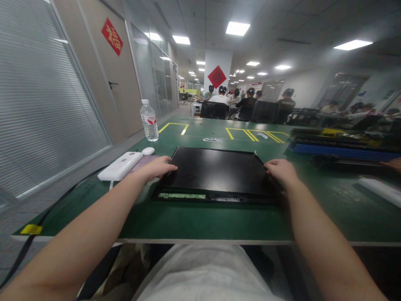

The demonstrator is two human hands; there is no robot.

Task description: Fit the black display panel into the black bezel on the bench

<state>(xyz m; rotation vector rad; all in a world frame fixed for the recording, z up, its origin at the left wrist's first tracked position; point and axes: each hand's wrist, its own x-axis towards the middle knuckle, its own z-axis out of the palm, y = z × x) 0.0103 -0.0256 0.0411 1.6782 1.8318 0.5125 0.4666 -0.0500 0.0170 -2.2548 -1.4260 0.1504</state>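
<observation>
A flat black display panel (pixel 219 169) lies in front of me on the green table, within or over a black frame (pixel 247 199). Along its near edge runs a narrow green circuit board (pixel 181 195). My left hand (pixel 160 166) grips the panel's left edge, thumb on top and the other fingers partly hidden at the side. On the opposite edge, my right hand (pixel 281 170) pinches the panel near its far right corner. Whether the panel touches the frame all round cannot be made out.
A water bottle (pixel 149 121), a white box-shaped device (pixel 120 166) and a small white rounded object (pixel 148 151) stand left. At right are dark strips, a blue bar (pixel 332 150), a white bar (pixel 380 190) and another person's hand (pixel 395 164). Yellow tape marks the far table.
</observation>
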